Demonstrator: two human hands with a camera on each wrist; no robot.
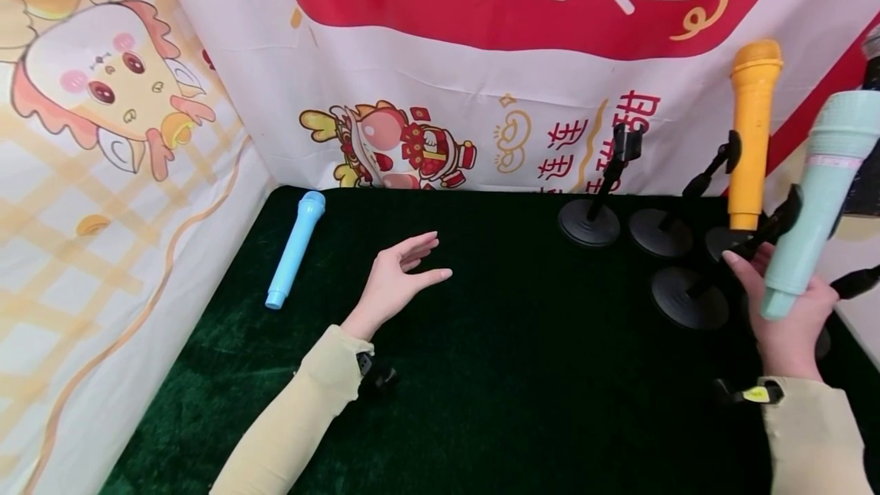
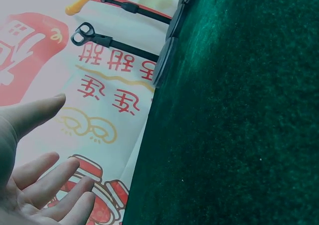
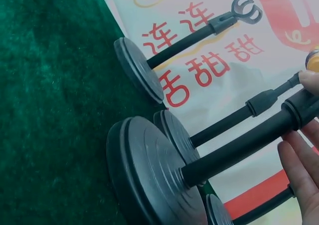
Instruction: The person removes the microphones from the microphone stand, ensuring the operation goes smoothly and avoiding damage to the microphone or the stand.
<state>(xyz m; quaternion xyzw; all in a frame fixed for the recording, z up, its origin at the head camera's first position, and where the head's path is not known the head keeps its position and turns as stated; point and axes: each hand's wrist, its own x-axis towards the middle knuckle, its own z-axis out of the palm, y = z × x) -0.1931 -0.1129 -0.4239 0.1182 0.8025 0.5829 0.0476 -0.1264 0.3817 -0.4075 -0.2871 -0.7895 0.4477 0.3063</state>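
My right hand (image 1: 791, 334) grips a black microphone stand (image 3: 239, 147) near the top of its pole, thumb on one side and fingers on the other in the right wrist view. A mint-green microphone (image 1: 818, 197) sits tilted in that stand's clip, overlapping the hand in the head view. Over the middle of the table, my left hand (image 1: 388, 285) is held with fingers extended and thumb apart, holding nothing. A light blue microphone (image 1: 296, 250) lies on the dark green cloth to its left.
An orange microphone (image 1: 752, 128) stands in another clip at the back right. Beside it is a stand with a bare clip (image 1: 627, 142), and several round black bases crowd that corner. Printed fabric (image 1: 440, 59) hangs along the back and left edges of the table.
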